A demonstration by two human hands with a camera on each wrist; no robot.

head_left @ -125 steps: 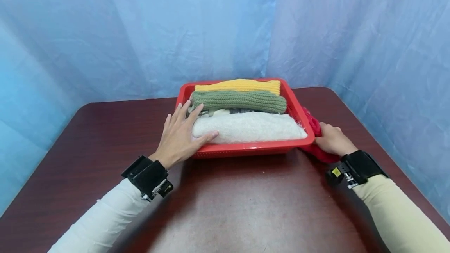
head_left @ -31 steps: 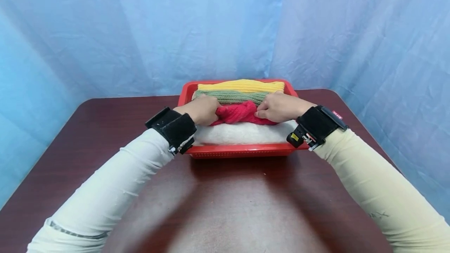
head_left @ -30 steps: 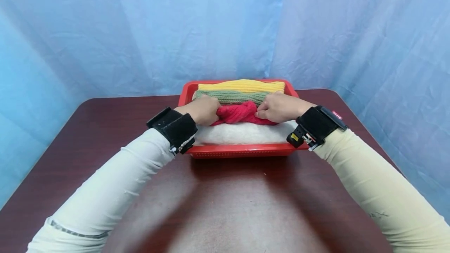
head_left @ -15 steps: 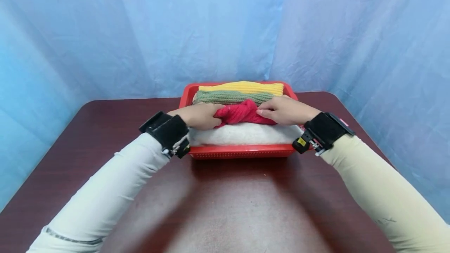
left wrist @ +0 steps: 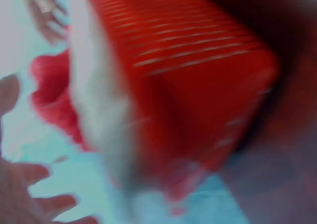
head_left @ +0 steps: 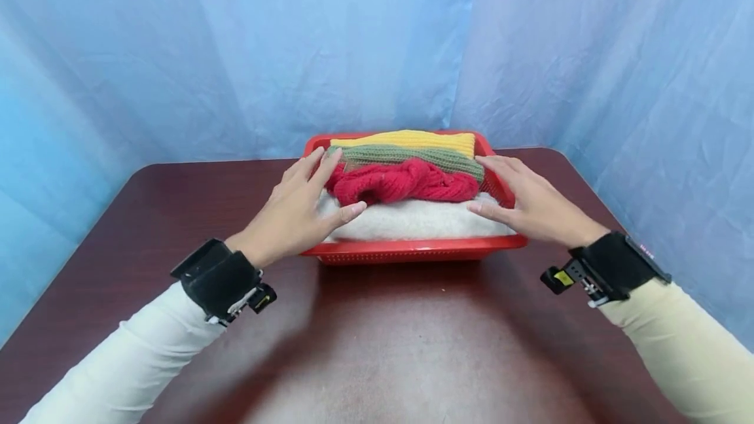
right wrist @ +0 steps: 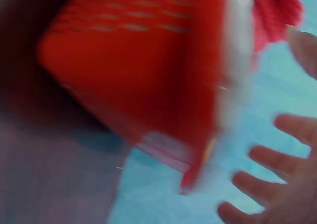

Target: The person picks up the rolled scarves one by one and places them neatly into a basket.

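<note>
- Red basket (head_left: 412, 250) sits on the dark table (head_left: 377, 345), toward the far side, and everything here is placed off it.
- Left hand (head_left: 297, 211) hovers over the basket's left end, fingers spread and straight, gripping nothing; the thumb tip lies at the white wool (head_left: 418, 221) just inside the near rim.
- Right hand (head_left: 530, 205) mirrors it over the basket's right end, fingers loose and splayed, holding nothing, thumb near the white wool's right corner.
- The two hands are well apart, one at each short side of the basket, with the pile between them.
- Red knit (head_left: 403, 182) lies in the basket on top of the white wool, bunched and twisted at its middle, free of both hands.
- Behind the red knit in the basket: green knit (head_left: 412, 154), then yellow knit (head_left: 406, 139) against the far rim.
- The pile rises above the basket's rim; the near rim shows bare along its whole front edge.
- Open table runs wide in front of the basket and out to its left; to its right the table edge comes sooner, rounding off near the blue curtain (head_left: 235, 51).
- The curtain hangs close behind the basket's far rim, little room there.
- Left wrist view: blurred, basket's slotted red wall (left wrist: 198, 85) fills it, fingertips splayed at the lower left.
- Right wrist view: also blurred, the basket's corner (right wrist: 138, 85) close up, open fingers at the lower right.
</note>
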